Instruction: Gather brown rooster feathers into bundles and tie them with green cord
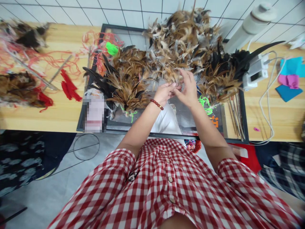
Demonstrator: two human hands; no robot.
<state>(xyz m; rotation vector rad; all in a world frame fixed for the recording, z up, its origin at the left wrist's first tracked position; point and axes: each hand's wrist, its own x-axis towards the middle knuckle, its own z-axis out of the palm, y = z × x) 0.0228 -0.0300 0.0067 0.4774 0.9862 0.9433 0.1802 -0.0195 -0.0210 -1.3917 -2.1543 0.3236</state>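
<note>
My left hand (164, 93), with a bead bracelet on the wrist, and my right hand (188, 89) meet over a glass-topped frame (111, 129) on the wooden table. Their fingertips pinch a small tuft of brown feathers (172, 76) at the near edge of a big loose heap of brown and grey feathers (183, 41). To the left lie tied bundles of brown and black feathers (128, 84) with green cord. Another bundle (220, 84) lies to the right of my hands.
Red string (69, 86) and more feather bundles (19, 90) lie at the table's left. At the right are a white device with cables (256, 74), a white cylinder (250, 27), coloured felt pieces (292, 78) and thin sticks (234, 116). A pixelated picture (94, 113) lies on the frame.
</note>
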